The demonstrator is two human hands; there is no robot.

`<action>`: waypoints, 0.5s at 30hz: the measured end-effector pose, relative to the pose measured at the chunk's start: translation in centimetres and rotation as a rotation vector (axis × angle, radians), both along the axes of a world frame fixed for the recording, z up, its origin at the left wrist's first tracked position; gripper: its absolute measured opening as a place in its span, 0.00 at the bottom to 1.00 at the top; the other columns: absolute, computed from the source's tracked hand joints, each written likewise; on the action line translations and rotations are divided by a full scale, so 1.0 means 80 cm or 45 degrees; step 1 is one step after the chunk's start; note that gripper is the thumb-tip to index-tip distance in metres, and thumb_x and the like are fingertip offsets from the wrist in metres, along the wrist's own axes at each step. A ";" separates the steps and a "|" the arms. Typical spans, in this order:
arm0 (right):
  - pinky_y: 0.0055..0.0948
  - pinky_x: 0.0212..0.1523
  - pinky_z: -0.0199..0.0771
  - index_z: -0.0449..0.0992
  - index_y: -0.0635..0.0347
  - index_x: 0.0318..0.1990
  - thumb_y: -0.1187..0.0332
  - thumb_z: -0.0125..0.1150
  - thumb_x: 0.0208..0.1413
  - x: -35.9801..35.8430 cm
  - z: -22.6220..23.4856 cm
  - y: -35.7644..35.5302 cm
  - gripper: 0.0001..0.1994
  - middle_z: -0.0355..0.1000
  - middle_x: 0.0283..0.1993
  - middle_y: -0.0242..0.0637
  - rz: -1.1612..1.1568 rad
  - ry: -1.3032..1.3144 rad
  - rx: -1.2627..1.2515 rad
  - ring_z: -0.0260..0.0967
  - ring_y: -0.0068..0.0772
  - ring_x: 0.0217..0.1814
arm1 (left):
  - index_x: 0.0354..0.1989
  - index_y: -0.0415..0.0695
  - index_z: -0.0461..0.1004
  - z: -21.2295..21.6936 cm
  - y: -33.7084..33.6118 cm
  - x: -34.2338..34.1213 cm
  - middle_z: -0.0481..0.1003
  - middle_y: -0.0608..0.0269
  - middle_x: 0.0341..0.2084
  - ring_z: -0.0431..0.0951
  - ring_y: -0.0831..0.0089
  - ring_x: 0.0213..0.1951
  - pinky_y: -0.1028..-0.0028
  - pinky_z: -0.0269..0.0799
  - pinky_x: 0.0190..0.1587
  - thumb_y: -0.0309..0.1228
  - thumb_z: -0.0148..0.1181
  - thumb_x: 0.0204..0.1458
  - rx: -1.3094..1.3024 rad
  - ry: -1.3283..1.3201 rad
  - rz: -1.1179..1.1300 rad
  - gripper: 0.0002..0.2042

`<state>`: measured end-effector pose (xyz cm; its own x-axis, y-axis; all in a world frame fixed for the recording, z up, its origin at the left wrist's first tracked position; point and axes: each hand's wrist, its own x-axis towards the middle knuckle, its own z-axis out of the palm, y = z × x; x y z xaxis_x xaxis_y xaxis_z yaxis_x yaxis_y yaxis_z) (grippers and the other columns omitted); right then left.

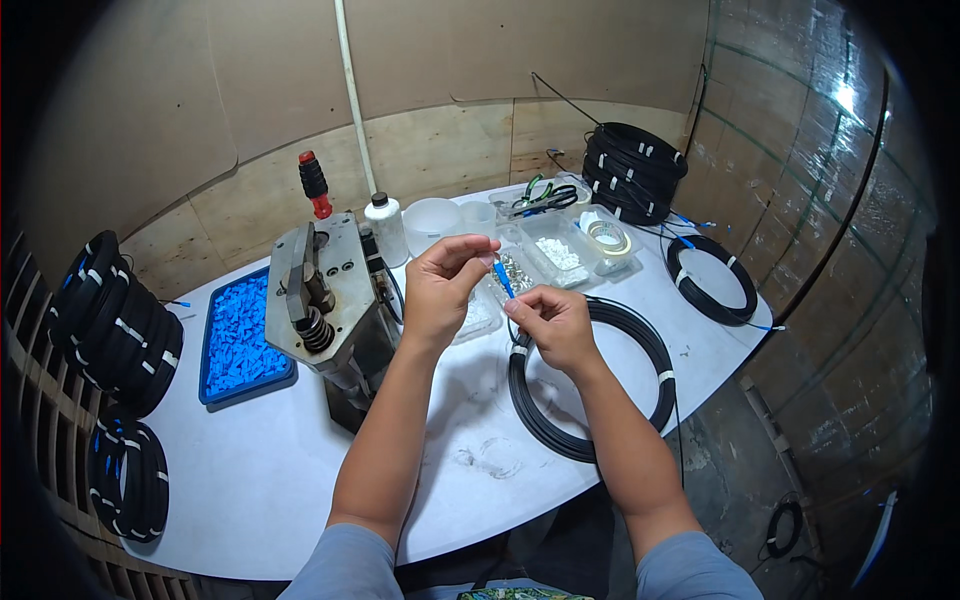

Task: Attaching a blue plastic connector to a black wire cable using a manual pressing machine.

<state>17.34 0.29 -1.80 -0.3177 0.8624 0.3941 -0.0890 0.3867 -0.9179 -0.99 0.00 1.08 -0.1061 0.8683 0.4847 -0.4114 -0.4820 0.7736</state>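
Note:
Both my hands meet over the middle of the table around a slim blue cable connector (504, 279). My right hand (556, 326) grips its lower end between thumb and fingers. My left hand (447, 288) is closed in a pinch at the connector's upper tip; what lies between those fingertips is too small to make out. Below my right hand, a coil of black cable (522, 400) bound with white ties lies flat on the table. Just beyond my hands, a clear tray holds small metal parts (513, 268), partly hidden by my fingers.
To the left stand a metal bench press (330, 290) with a red-and-black handle and a blue tray (290, 378) of blue connector pieces. Behind are a white bottle (385, 228), a bin of white caps (560, 257), tape (608, 238) and scissors (547, 200). Stacked black coils (632, 170) stand far right.

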 end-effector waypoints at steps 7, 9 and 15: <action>0.18 0.26 0.64 0.83 0.65 0.34 0.69 0.70 0.60 -0.003 0.000 -0.003 0.07 0.74 0.23 0.24 -0.049 0.003 0.035 0.64 0.10 0.24 | 0.44 0.33 0.81 0.005 -0.004 0.002 0.84 0.55 0.41 0.84 0.73 0.45 0.74 0.80 0.52 0.15 0.60 0.59 0.210 0.346 0.261 0.08; 0.18 0.26 0.64 0.83 0.65 0.34 0.69 0.70 0.60 -0.004 0.000 -0.004 0.07 0.73 0.23 0.23 -0.062 -0.006 0.045 0.63 0.10 0.24 | 0.45 0.34 0.82 0.004 -0.006 0.000 0.84 0.55 0.41 0.84 0.73 0.44 0.75 0.79 0.51 0.17 0.60 0.59 0.215 0.366 0.270 0.08; 0.18 0.26 0.65 0.84 0.65 0.35 0.69 0.69 0.61 -0.003 0.001 -0.005 0.08 0.74 0.22 0.24 -0.079 -0.038 0.050 0.65 0.11 0.24 | 0.45 0.34 0.82 0.006 -0.006 0.003 0.84 0.54 0.41 0.84 0.72 0.45 0.74 0.79 0.52 0.17 0.61 0.59 0.179 0.403 0.274 0.08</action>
<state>17.08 -0.08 -1.76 -0.2764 0.8647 0.4193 -0.0365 0.4266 -0.9037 -0.76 -0.51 1.52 -0.1043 0.7654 0.6351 -0.0419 -0.6414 0.7661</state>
